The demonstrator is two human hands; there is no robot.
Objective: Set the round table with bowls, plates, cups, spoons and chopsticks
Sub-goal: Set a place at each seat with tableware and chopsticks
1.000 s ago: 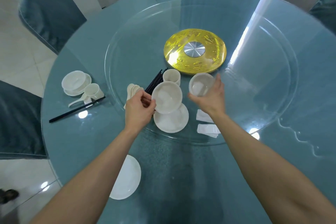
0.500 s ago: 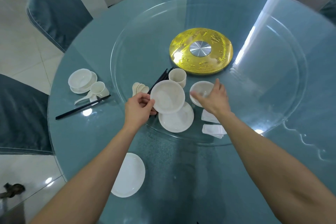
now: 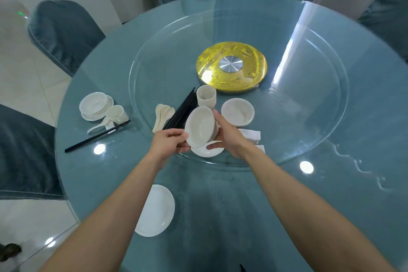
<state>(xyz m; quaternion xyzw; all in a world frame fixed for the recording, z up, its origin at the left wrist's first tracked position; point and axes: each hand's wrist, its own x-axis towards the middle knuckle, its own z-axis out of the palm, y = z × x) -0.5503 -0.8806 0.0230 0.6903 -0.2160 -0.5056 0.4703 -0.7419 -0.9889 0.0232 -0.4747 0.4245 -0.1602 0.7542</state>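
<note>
Low in the frame I see a lone plate (image 3: 155,210) flat on the table (image 3: 220,205) near its edge, between the two forearms. Up at centre, both hands are on a stack of bowls (image 3: 199,126), tilted with its mouth toward the left: my left hand (image 3: 169,142) pinches the lower rim, my right hand (image 3: 227,137) wraps the back of the stack. Under them a plate stack (image 3: 207,152) sits on the glass turntable (image 3: 309,139). Just right, napkins (image 3: 250,134). Beyond the hands, one bowl (image 3: 238,111) stands upright, cups (image 3: 206,96) are stacked beside it, black chopsticks (image 3: 182,110) and spoons (image 3: 162,115) lie to the left. Far left of the frame, a finished setting: bowl on plate (image 3: 96,105), cup (image 3: 117,113), spoon (image 3: 99,125), chopstick pair (image 3: 97,137). Farther back, the gold hub (image 3: 231,66).
</note>
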